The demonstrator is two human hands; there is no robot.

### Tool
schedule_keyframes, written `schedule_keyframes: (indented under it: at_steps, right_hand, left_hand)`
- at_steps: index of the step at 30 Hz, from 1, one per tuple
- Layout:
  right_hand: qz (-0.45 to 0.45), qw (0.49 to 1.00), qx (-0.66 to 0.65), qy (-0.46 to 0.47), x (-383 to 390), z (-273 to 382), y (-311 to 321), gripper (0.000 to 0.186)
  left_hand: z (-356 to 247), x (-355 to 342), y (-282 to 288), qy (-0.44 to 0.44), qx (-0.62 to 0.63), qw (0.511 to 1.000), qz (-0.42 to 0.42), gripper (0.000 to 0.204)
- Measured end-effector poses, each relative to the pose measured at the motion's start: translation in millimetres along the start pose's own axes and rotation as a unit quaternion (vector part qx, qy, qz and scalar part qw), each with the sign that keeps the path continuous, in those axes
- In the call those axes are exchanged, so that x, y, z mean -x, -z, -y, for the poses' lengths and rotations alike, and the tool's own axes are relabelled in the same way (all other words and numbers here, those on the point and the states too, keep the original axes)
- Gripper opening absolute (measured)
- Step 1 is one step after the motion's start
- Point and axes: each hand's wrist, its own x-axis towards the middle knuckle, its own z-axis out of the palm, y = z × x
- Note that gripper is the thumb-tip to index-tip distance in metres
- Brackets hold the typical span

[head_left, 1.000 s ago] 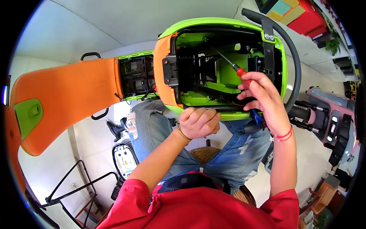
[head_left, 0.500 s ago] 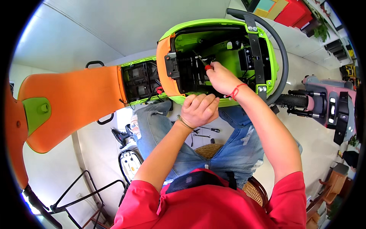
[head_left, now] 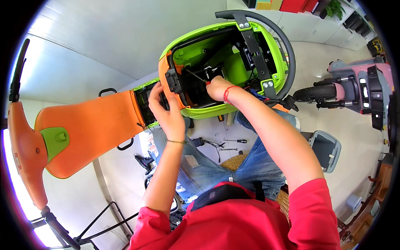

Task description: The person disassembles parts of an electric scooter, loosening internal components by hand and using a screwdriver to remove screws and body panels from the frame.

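The green scooter body (head_left: 206, 111) lies uncovered; my right hand (head_left: 218, 88) grips a screwdriver (head_left: 203, 80) inside, tip seating unclear; my left hand (head_left: 171, 120), half-open, looks empty.

right grip (head_left: 217, 88): holds screwdriver (head_left: 198, 77) inside green shell (head_left: 214, 110) | left grip (head_left: 170, 118): spread beside orange panel (head_left: 163, 68)

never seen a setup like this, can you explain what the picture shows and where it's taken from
There's no robot here: a person works bare-handed. A wide fisheye camera on the person's head looks down, so straight edges bend. The right hand holds a red-handled screwdriver inside an open green and orange scooter. The left hand is open at the scooter's orange edge, holding nothing visible. On the floor lie a dark power drill, a wrench and a slim tool.
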Motion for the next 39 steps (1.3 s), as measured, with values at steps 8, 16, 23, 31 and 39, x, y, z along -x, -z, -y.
schedule_keyframes:
  at_steps: [8,16,23,31,39]
  right_hand:
    - [0.014,0.996,0.07,0.049,12,5,11,0.034]
    - [0.05,0.995,0.026,0.081,-2,-1,6,0.036]
    - [0.053,0.994,0.045,0.087,3,0,5,0.038]
    - [-0.11,0.988,0.056,0.088,32,2,11,0.026]
    - [-0.113,0.989,-0.001,0.101,30,-3,13,0.024]
  left_hand:
    - [34,-37,-44,0.173,0.007,0.984,0.033,0.065]
    - [23,-32,-48,0.103,-0.16,0.982,0.004,0.057]
    - [26,-29,-47,0.082,-0.155,0.984,0.014,0.056]
    - [43,-36,-55,0.058,-0.069,0.996,0.019,0.052]
    - [47,-41,-47,0.024,-0.135,0.99,0.045,0.048]
